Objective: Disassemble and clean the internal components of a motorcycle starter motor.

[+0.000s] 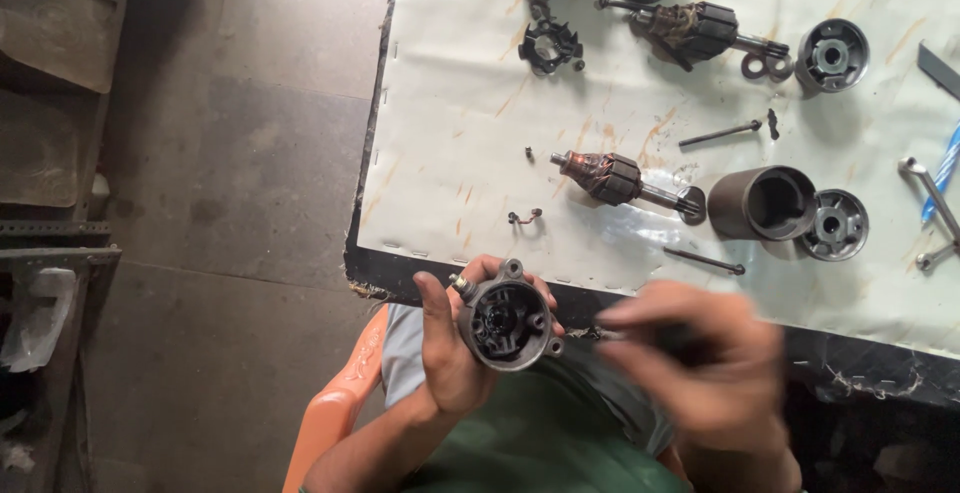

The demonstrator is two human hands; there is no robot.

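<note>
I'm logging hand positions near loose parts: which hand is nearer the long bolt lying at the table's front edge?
Right. The right hand, motion-blurred, sits just below the long bolt, off the table edge. The left hand is farther to the bolt's left, holding the round metal end cap.

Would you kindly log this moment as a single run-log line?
left hand: holds round motor end housing | right hand: blurred, beside it | table: armature, cylinder casing

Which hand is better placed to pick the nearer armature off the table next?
Probably the right hand: it is blurred but seems empty, just below the table edge near the armature. The left hand is occupied, gripping the round end housing.
</note>
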